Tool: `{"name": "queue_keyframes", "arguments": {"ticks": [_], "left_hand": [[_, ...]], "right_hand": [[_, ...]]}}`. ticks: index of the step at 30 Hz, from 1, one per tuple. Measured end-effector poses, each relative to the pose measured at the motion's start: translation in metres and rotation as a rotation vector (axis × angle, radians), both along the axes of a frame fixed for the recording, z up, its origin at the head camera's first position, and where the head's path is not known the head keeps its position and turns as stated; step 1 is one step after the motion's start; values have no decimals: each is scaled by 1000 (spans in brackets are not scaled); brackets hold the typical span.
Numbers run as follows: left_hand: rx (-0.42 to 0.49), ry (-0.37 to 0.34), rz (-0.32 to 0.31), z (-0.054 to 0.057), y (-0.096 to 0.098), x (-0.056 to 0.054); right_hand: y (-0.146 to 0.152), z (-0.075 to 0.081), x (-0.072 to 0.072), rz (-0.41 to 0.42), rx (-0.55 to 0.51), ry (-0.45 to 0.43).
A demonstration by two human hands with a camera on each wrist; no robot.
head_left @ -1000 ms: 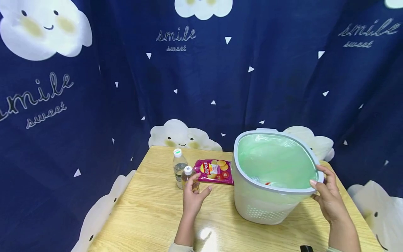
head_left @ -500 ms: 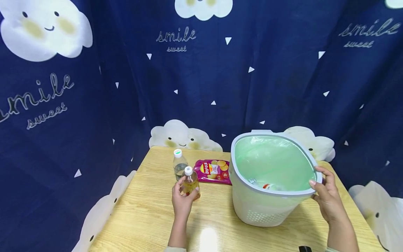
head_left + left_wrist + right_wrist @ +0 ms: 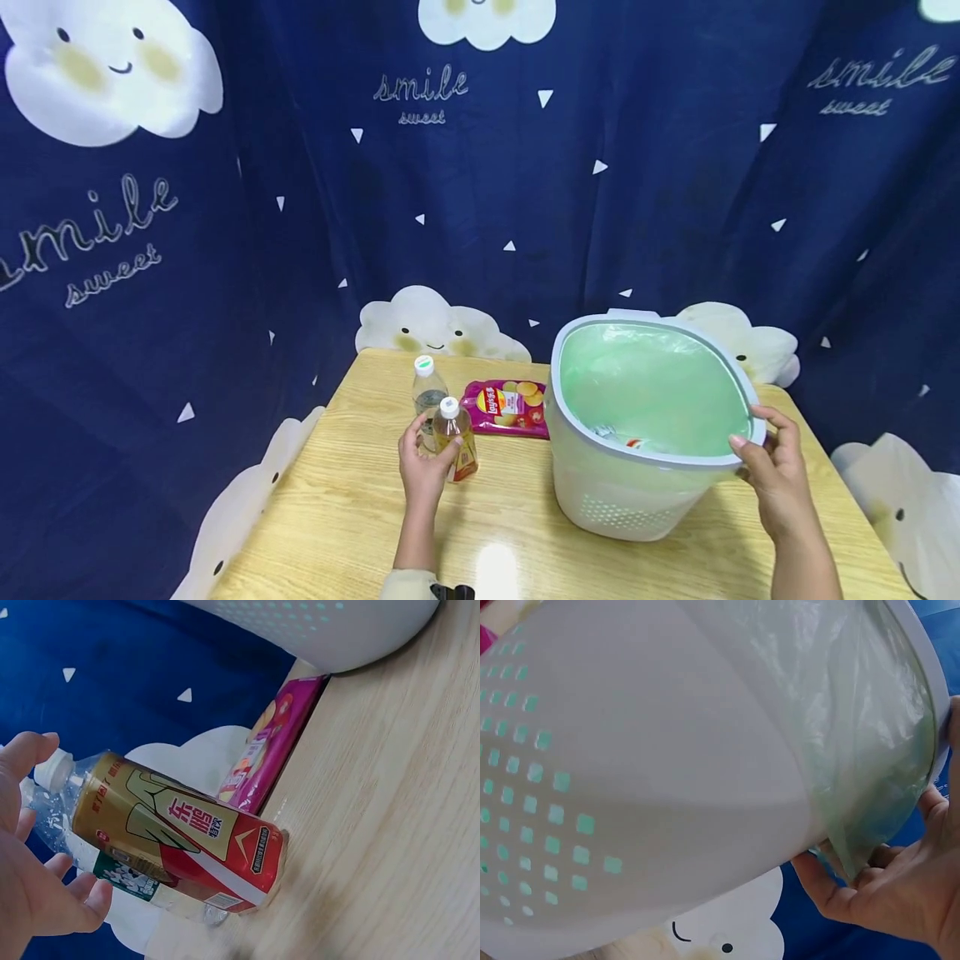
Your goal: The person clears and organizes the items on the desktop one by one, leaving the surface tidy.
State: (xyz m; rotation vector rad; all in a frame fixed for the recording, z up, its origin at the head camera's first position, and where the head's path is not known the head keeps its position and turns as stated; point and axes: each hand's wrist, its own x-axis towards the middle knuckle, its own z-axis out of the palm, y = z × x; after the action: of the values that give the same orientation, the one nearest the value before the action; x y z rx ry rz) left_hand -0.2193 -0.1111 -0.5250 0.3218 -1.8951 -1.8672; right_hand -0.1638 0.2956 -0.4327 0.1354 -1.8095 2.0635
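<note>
My left hand is right beside a drink bottle with a gold and red label and white cap, thumb and fingers spread about its near left side. In the left wrist view the fingers stand slightly curved and apart along the bottle. Just behind it stands a clear bottle with a white cap, partly covered. My right hand grips the right rim of a pale waste bin, which leans on the table. Its green liner bag hangs over the rim by the fingers.
A purple Lay's chip packet lies behind the bottles, its right end behind the bin. Inside the bin shows some litter with red and white print. A dark blue curtain closes off the back of the wooden table.
My left hand has moved left and slightly down, from in front of the drink bottle to its left side. The bin has shifted a little left, with the right hand still on its rim.
</note>
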Motion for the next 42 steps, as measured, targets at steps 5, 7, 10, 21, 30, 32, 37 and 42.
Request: {"name": "queue_keyframes", "arguments": {"ticks": [5, 7, 10, 21, 30, 32, 37, 42], "left_hand": [[-7, -14, -39, -2, 1, -4], [-4, -26, -36, -2, 1, -5], [2, -40, -24, -4, 1, -8], [46, -13, -40, -9, 1, -15], [53, 21, 2, -22, 5, -25], [55, 36, 12, -23, 5, -26], [63, 46, 0, -25, 2, -24], [76, 37, -19, -25, -1, -19]], "right_hand": [[-5, 0, 3, -67, -41, 27], [-8, 1, 4, -91, -49, 34], [-10, 1, 4, -119, -52, 43], [-8, 1, -2, -184, -97, 53], [-11, -1, -6, -214, -136, 55], [-11, -1, -7, -230, -129, 54], [-11, 0, -8, -250, -120, 70], [-10, -1, -10, -275, -106, 86]]}}
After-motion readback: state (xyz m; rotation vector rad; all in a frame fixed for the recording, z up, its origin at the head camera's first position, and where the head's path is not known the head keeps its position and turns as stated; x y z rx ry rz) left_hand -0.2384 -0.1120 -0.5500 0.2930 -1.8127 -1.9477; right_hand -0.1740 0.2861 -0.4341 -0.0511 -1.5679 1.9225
